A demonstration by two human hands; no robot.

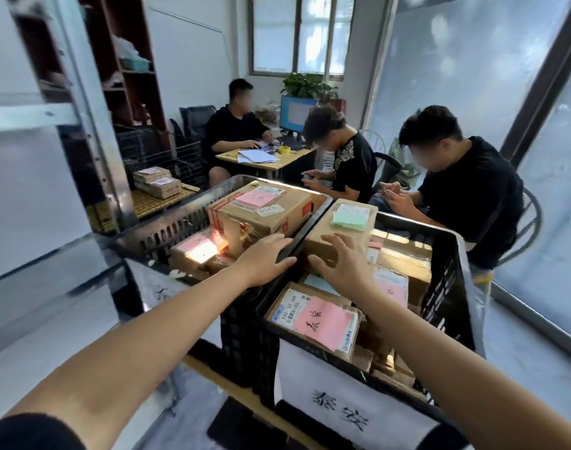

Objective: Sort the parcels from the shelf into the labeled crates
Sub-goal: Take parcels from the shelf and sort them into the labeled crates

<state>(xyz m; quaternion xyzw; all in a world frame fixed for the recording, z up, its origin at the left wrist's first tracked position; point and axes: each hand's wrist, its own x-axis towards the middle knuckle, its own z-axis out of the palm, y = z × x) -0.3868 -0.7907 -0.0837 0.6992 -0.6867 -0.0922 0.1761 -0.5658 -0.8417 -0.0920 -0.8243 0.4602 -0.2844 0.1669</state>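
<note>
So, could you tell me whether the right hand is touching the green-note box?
Touching. The head view shows the right hand with its spread fingers lying on the box at the near top edge, and its thumb against the near side.

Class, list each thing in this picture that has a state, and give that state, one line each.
Left hand: gripping the crate rim where both crates meet.
Right hand: fingers spread, resting on the green-note box.
Left crate: piled above its rim.
Right crate: nearly full.
Monitor: lit.
</note>
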